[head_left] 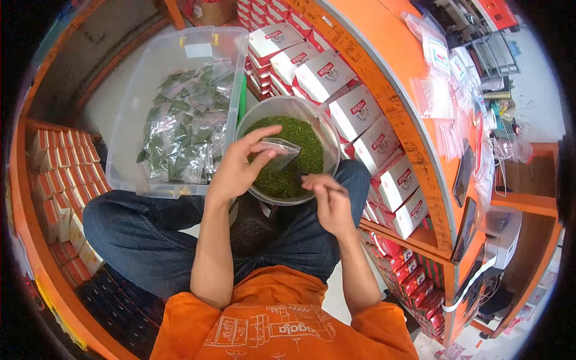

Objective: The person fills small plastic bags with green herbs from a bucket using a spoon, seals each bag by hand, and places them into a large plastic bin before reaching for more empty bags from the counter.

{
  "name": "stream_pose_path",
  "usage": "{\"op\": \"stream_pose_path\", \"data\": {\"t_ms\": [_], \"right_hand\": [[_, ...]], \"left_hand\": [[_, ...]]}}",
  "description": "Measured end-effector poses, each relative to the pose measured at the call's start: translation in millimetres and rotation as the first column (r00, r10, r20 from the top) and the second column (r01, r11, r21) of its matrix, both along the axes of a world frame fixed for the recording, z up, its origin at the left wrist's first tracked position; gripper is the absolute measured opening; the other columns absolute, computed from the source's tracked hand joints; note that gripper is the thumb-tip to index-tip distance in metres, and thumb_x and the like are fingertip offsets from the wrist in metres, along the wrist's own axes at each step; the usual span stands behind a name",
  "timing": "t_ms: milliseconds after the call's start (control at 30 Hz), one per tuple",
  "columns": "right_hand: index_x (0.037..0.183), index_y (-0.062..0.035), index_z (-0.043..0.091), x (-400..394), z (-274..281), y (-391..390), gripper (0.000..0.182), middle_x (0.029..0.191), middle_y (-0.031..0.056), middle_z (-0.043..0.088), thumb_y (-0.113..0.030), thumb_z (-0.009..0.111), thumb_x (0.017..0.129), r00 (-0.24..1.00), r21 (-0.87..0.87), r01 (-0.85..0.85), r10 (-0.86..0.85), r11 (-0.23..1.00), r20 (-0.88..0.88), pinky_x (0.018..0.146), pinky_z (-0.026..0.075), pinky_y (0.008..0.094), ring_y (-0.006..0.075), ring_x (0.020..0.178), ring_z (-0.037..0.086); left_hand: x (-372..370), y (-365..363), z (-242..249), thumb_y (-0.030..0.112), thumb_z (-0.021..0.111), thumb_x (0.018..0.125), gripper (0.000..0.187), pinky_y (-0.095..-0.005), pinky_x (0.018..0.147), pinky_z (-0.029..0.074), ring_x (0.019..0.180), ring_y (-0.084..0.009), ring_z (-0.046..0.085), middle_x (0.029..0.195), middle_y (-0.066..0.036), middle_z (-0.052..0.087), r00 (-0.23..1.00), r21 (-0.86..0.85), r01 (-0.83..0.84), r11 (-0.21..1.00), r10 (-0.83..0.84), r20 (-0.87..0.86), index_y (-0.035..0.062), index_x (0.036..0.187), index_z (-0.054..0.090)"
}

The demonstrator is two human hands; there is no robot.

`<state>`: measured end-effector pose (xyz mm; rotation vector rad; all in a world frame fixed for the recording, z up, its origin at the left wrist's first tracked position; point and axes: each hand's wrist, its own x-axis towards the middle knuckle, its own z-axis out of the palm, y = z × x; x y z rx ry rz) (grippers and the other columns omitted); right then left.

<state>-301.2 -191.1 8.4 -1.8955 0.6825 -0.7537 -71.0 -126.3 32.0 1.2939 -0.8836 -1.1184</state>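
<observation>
1. Bag (pixel 283 151) hangs over the tub (pixel 288 107), pinched by the left hand (pixel 237 165); best held there, mouth wide, so spills fall back.
2. Right hand (pixel 331 203) grips a dark, blurred tool (pixel 302 177) at the greens (pixel 305 137); small scoops should suit.
3. Bin (pixel 127 120) beside the tub holds filled bags (pixel 189 123).

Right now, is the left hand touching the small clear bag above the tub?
Touching. The head view shows the left hand pinching one side of the small clear bag.
</observation>
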Motion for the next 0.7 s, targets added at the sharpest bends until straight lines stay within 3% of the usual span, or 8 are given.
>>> {"op": "stream_pose_path", "data": {"t_ms": [33, 100, 133, 367, 433, 533, 633, 700], "right_hand": [[0.102, 0.0030, 0.065, 13.4, 12.3, -0.2, 0.011, 0.094, 0.0137, 0.067, -0.006, 0.061, 0.096, 1.000, -0.006, 0.012, -0.012, 1.000, 0.008, 0.078, 0.053, 0.0311, 0.0247, 0.089, 0.068], [0.106, 0.0015, 0.064, 35.6, 48.5, 3.0, 0.014, 0.075, 0.0050, 0.056, -0.007, 0.065, 0.095, 0.964, 0.179, 0.255, -0.234, 0.950, -0.129, 0.065, 0.046, 0.0267, 0.0127, 0.069, 0.056], [0.109, 0.0011, 0.063, 41.4, 55.9, 3.4, 0.020, 0.068, 0.0005, 0.045, -0.009, 0.069, 0.093, 0.973, 0.192, 0.209, -0.185, 0.959, -0.135, 0.056, 0.039, 0.0259, 0.0083, 0.061, 0.044], [0.088, 0.0021, 0.065, 39.9, 70.1, 12.3, 0.009, 0.069, 0.0052, 0.055, -0.005, 0.067, 0.092, 0.989, 0.103, 0.140, -0.134, 0.985, -0.061, 0.050, 0.039, 0.0275, 0.0089, 0.058, 0.050], [0.090, 0.0027, 0.066, 35.4, 77.2, 14.8, 0.009, 0.072, 0.0096, 0.059, -0.006, 0.067, 0.091, 0.994, 0.061, 0.103, -0.101, 0.993, -0.030, 0.053, 0.044, 0.0303, 0.0148, 0.058, 0.056], [0.096, 0.0034, 0.067, 24.6, 92.3, 13.5, 0.009, 0.080, 0.0169, 0.065, -0.004, 0.067, 0.090, 0.997, 0.050, 0.071, -0.070, 0.996, -0.019, 0.058, 0.048, 0.0363, 0.0298, 0.065, 0.063], [0.099, 0.0022, 0.067, 14.7, 100.7, 13.2, 0.012, 0.084, 0.0167, 0.066, -0.001, 0.068, 0.087, 0.999, -0.041, -0.026, 0.027, 0.999, 0.021, 0.058, 0.050, 0.0376, 0.0307, 0.069, 0.065], [0.100, 0.0022, 0.067, 10.7, 106.9, 13.8, 0.013, 0.085, 0.0167, 0.066, -0.001, 0.068, 0.087, 0.999, -0.010, -0.037, 0.037, 0.999, 0.008, 0.059, 0.050, 0.0377, 0.0307, 0.069, 0.065]], "left_hand": [[1.1, 0.3, 0.4, 0.002, 0.062, 0.096, 0.040, -0.0292, 0.094, 0.049, 0.101, -0.0137, 0.067, 0.103, -0.010, 0.075, 1.000, -0.006, 0.012, 1.000, -0.012, 0.008, 0.0031, 0.136, 0.057], [2.7, 6.2, 0.3, 0.005, 0.061, 0.098, 0.027, -0.0270, 0.091, 0.050, 0.097, -0.0121, 0.067, 0.100, -0.009, 0.074, 0.994, -0.016, 0.061, 0.998, -0.063, -0.085, -0.0012, 0.125, 0.063], [-0.1, 7.0, 8.2, 0.007, 0.061, 0.099, 0.019, -0.0266, 0.088, 0.051, 0.094, -0.0114, 0.067, 0.097, -0.007, 0.074, 0.993, -0.022, 0.049, 0.999, -0.051, -0.110, -0.0021, 0.115, 0.067], [-9.5, 14.3, 20.4, 0.004, 0.070, 0.091, 0.014, -0.0280, 0.086, 0.052, 0.093, -0.0130, 0.067, 0.100, -0.006, 0.073, 0.990, -0.020, 0.117, 0.993, -0.118, -0.075, -0.0022, 0.104, 0.071], [-20.5, 11.6, 19.4, 0.001, 0.076, 0.085, 0.012, -0.0288, 0.084, 0.053, 0.092, -0.0132, 0.066, 0.096, -0.007, 0.072, 0.975, -0.019, 0.144, 0.989, -0.145, -0.169, -0.0024, 0.096, 0.072], [-21.1, 12.6, 18.7, 0.000, 0.076, 0.082, 0.011, -0.0274, 0.079, 0.050, 0.085, -0.0131, 0.065, 0.092, -0.006, 0.070, 0.986, -0.022, 0.148, 0.989, -0.149, -0.073, -0.0014, 0.091, 0.071], [-30.3, 14.4, 20.7, 0.000, 0.075, 0.082, 0.009, -0.0266, 0.076, 0.049, 0.082, -0.0133, 0.064, 0.090, -0.006, 0.068, 0.984, -0.129, 0.120, 0.984, -0.135, -0.114, -0.0008, 0.089, 0.071], [-32.0, 14.3, 26.8, 0.000, 0.075, 0.081, 0.008, -0.0263, 0.075, 0.048, 0.081, -0.0133, 0.063, 0.089, -0.006, 0.067, 0.979, -0.194, 0.100, 0.976, -0.132, -0.155, -0.0006, 0.089, 0.071]]}}
